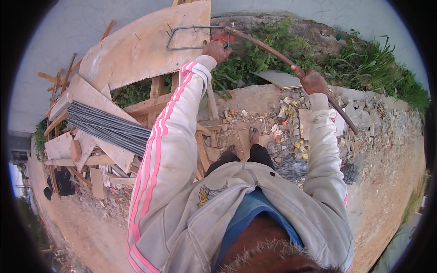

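The left hand, at the right edge of the pale plywood tabletop, holds a bent grey steel-rod loop lying partly over it. Right of the tabletop, the right hand grips a long, thin brown bar, its tip at the loop's corner. Straight grey steel rods lie bundled on the tabletop's near side.

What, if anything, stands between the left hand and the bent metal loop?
Nothing visible: the left hand is at the near right corner of the bent metal loop. The brown bar in the right hand reaches the far right corner, not between them.
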Available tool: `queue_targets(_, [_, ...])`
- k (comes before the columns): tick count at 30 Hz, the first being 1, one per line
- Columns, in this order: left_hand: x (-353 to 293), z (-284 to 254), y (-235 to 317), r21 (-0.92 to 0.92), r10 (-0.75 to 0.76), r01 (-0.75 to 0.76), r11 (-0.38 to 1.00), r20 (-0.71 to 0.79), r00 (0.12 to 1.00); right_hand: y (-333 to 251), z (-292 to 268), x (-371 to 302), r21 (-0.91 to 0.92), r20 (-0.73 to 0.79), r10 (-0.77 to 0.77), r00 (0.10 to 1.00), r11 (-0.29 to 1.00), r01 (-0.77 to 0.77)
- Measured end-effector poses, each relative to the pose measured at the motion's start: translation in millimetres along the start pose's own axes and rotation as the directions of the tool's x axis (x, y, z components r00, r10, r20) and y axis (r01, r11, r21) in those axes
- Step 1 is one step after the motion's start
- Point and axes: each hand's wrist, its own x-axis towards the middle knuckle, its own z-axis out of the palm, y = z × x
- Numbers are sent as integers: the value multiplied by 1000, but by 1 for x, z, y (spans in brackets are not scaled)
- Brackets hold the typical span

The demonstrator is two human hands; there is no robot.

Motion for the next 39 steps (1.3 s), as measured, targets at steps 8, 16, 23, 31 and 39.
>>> queue_targets(8, [1,2,-8,-79,-7,-4,997,-142,990,-9,2,-10,-29,-2,34,999,999,-34])
queue_targets(16, [21,0,-19,-146,-122,128,981,48,991,-25,7,-37,-8,-23,55,998,998,-55])
queue_targets(23, [27,4,-47,-195,-152,154,969,26,988,-41,7,-44,-9,-60,-20,998,1000,19])
queue_targets(31, [4,-1,-14,-108,-89,90,990,14,996,-23,8,-30,-28,23,-1,1000,1000,2])
queue_targets(39, [1,-10,-8,-148,-76,83,985,52,996,-8,9,-12,-27,39,24,999,999,-23])
